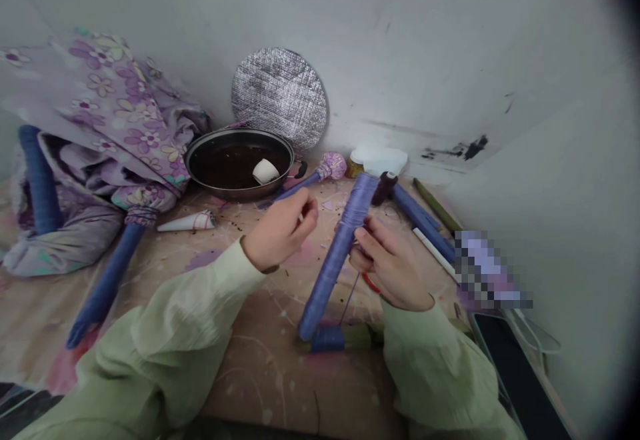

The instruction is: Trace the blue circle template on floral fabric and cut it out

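My right hand [393, 260] has its fingers closed on the upper half of a blue-violet wrapped tube [330, 263], which leans up and to the right. Loose turns of thread ring the tube near that grip. My left hand [283, 230] is to the left of the tube, apart from it, fingers curled in a pinch; whatever they hold, if anything, is hidden. A strand of blue thread [351, 297] runs from below my right hand toward a greenish stick [357, 336] partly wrapped in blue, lying at the tube's lower end. Something red [371, 283] shows under my right hand.
Behind are a dark pan [220, 190] with a white cup [265, 171], a round silver mat [280, 97] and a dark thread spool [385, 187]. Floral cloth [125, 107] with blue-wrapped sticks [107, 280] is at left. A phone [520, 373] lies at right.
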A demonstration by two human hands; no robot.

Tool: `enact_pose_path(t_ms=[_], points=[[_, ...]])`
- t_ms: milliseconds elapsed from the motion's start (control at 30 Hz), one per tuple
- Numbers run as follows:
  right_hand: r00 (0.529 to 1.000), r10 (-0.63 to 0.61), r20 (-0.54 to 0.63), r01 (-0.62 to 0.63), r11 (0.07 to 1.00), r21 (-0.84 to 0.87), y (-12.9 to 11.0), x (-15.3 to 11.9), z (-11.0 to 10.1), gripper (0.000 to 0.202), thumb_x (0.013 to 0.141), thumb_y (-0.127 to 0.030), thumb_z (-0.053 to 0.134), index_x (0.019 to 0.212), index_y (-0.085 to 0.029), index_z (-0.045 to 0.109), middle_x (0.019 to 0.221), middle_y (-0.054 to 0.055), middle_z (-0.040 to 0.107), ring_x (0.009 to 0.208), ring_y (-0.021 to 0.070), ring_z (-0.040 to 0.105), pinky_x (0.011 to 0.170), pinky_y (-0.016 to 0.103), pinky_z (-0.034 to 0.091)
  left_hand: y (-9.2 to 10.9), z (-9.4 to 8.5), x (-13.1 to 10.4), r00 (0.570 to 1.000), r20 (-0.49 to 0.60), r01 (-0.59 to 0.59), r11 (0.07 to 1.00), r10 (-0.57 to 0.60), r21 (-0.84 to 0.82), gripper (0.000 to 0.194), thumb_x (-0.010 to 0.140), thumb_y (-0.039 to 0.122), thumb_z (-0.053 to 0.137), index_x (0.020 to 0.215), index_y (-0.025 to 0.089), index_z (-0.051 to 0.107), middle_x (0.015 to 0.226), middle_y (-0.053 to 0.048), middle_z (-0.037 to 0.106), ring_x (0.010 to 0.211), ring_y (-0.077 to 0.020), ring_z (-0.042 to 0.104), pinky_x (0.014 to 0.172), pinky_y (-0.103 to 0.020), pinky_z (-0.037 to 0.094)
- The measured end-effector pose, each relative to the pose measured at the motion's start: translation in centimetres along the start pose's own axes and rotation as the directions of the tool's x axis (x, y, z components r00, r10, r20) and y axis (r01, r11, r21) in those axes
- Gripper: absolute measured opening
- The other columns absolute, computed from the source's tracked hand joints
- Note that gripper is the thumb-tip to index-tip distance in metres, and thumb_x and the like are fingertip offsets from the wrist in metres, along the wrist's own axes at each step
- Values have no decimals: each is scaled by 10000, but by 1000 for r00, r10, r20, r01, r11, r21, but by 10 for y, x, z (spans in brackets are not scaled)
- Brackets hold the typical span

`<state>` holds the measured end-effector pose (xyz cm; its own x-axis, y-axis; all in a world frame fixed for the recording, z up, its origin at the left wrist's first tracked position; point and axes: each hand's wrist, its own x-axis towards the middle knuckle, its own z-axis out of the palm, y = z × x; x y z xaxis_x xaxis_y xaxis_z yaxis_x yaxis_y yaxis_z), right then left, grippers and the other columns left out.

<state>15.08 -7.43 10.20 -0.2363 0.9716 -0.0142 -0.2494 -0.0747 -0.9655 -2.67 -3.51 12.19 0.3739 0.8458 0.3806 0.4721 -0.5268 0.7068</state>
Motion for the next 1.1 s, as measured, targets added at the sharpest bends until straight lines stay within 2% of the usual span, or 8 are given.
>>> enact_pose_path(t_ms=[167, 267, 367, 467, 567, 767, 933, 1100], points=[[1000, 3, -5, -3, 1000, 22, -1, 0, 0, 160, 841, -297, 488, 978, -214, 477, 661, -68, 349, 409, 25, 212, 397, 223, 125, -31, -20, 14, 960, -274, 155, 931, -62, 330, 206, 819, 258, 463, 632, 171, 482, 551, 6, 437, 527, -122, 424, 559, -236, 317], [1000, 8, -9, -7, 1000, 30, 0, -1, 0, 147, 839, -294, 494, 965, -218, 487, 667, -66, 357, 409, 24, 212, 397, 224, 127, -43, -25, 20, 944, -314, 11, 940, 102, 340, 168, 806, 257, 505, 686, 152, 558, 702, -29, 565, 643, -134, 518, 639, -255, 402], [1000, 6, -10, -6, 999, 36, 1, 0, 1, 143, 839, -301, 496, 961, -226, 493, 672, -65, 362, 410, 23, 214, 396, 224, 131, -37, -18, 19, 931, -242, -258, 961, 274, 97, 169, 788, 192, 544, 942, 147, 598, 933, -59, 618, 752, -120, 575, 712, -254, 458], [1000, 8, -20, -8, 1000, 29, 3, 0, 2, 154, 831, -312, 507, 963, -234, 493, 668, -67, 368, 411, 25, 215, 393, 222, 137, -22, -6, 13, 934, -66, -356, 930, 351, -88, 142, 795, 217, 563, 897, 142, 628, 864, -59, 651, 770, -123, 593, 714, -244, 479], [1000, 3, -26, -2, 1000, 18, 3, 0, 3, 162, 824, -314, 516, 960, -229, 496, 656, -70, 376, 407, 26, 216, 389, 220, 139, -11, 4, 7, 919, -27, -393, 915, 392, -92, 149, 784, 251, 587, 865, 140, 645, 839, -64, 665, 772, -126, 603, 722, -246, 487], [999, 1, -33, -1, 1000, 2, 7, 1, 3, 167, 824, -328, 517, 961, -237, 494, 644, -73, 370, 408, 30, 225, 382, 215, 150, -8, 10, 2, 867, -158, -460, 881, 472, 109, 100, 789, 221, 580, 796, 137, 633, 775, -42, 656, 745, -111, 594, 696, -218, 476], [1000, 3, -14, -3, 1000, 15, 7, 0, 5, 163, 828, -320, 515, 967, -237, 493, 650, -71, 379, 409, 27, 231, 384, 212, 163, -5, 9, 2, 910, -55, -403, 909, 410, 107, 124, 828, 210, 497, 767, 137, 575, 702, -21, 584, 665, -101, 531, 634, -226, 443], [1000, 15, -5, -15, 1000, 12, 5, 0, 7, 163, 824, -328, 522, 947, -228, 484, 644, -74, 376, 395, 20, 222, 382, 215, 155, -5, 8, 2, 930, -76, -355, 932, 360, 72, 114, 818, 200, 500, 735, 137, 545, 689, -6, 541, 659, -93, 498, 633, -218, 418]])
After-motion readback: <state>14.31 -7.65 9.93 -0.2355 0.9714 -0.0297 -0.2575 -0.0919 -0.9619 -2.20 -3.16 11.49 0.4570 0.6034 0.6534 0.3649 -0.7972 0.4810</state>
